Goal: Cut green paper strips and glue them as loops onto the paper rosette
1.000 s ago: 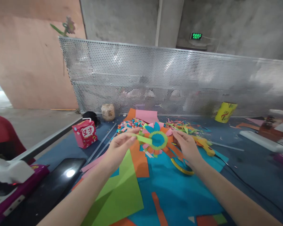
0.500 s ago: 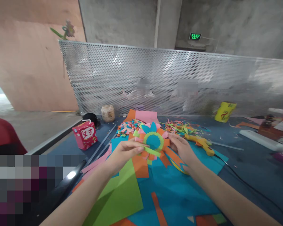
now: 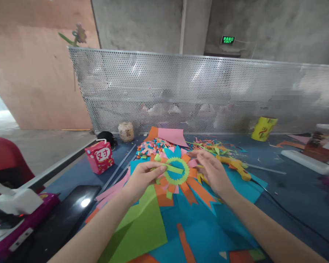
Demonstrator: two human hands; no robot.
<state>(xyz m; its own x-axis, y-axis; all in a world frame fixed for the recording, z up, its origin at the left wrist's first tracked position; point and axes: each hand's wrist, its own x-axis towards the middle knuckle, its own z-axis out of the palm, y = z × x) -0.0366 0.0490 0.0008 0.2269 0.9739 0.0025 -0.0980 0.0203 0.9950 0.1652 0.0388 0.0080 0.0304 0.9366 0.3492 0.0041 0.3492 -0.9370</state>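
Note:
A paper flower [image 3: 178, 171] with a blue centre, a green toothed ring and orange, pink and blue petals is held up above the table. My left hand [image 3: 142, 179] pinches a short green paper strip [image 3: 173, 168] that lies across the flower's centre. My right hand [image 3: 212, 171] grips the flower at its right edge, fingers curled behind the petals. Sheets of blue [image 3: 205, 226], green [image 3: 142, 230] and orange paper lie beneath.
A red drink carton [image 3: 99, 156], a yellow glue gun [image 3: 234, 165] with a black cord, paper scraps [image 3: 211, 147], a yellow cup [image 3: 263, 128] and a black tablet [image 3: 68, 212] are on the table. A perforated metal screen [image 3: 208, 91] stands behind, with people beyond it.
The flower has turned to face me and shifted slightly down. The green strip in my left hand has moved from the flower's left edge onto its centre. My right hand has risen a little.

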